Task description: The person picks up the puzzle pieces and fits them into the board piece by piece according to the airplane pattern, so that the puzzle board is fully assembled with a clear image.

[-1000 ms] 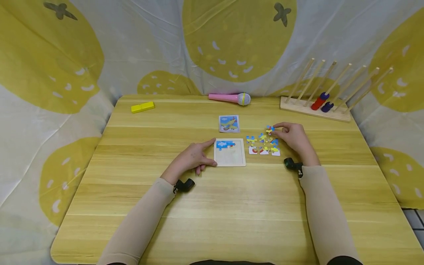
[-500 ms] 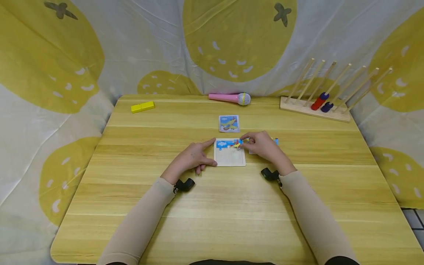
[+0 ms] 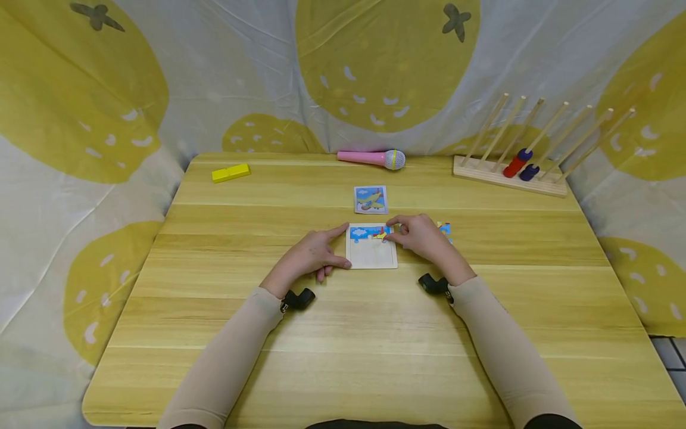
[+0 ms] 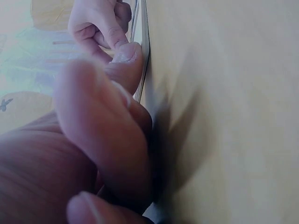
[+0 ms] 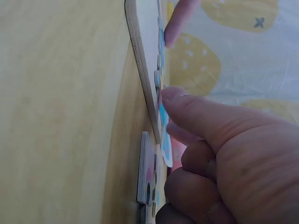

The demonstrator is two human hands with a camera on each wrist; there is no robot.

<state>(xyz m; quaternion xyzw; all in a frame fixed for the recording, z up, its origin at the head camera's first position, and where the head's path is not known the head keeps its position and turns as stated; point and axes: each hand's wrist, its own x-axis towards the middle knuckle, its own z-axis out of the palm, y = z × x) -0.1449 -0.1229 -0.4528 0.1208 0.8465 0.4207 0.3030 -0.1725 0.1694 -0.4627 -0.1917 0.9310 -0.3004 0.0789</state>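
Note:
My left hand point(image 3: 312, 253) lies at the left side of a pale wooden puzzle board point(image 3: 372, 257), its forefinger stretched to the upper left corner and its thumb at the lower left one. Blue sky pieces point(image 3: 361, 233) fill the board's top row. At the right end of that row my right hand point(image 3: 423, 236) pinches a red, yellow and blue puzzle piece point(image 3: 381, 233) between thumb and forefinger. The right wrist view shows the thumb point(image 5: 187, 105) right over the board, with the other fingers curled in. Loose puzzle pieces point(image 3: 445, 228) are mostly hidden behind the right hand.
Behind the board lies a picture card point(image 3: 370, 199) of a yellow airplane. Farther back are a pink toy microphone point(image 3: 370, 158), a yellow block point(image 3: 231, 173) at left, and a wooden peg rack point(image 3: 509, 177) with red and blue rings. A patterned curtain point(image 3: 268, 71) borders the table.
My right hand has carried a puzzle piece from the loose pile leftward to the board's upper right corner, then shifted only slightly there. The left hand has stayed in place.

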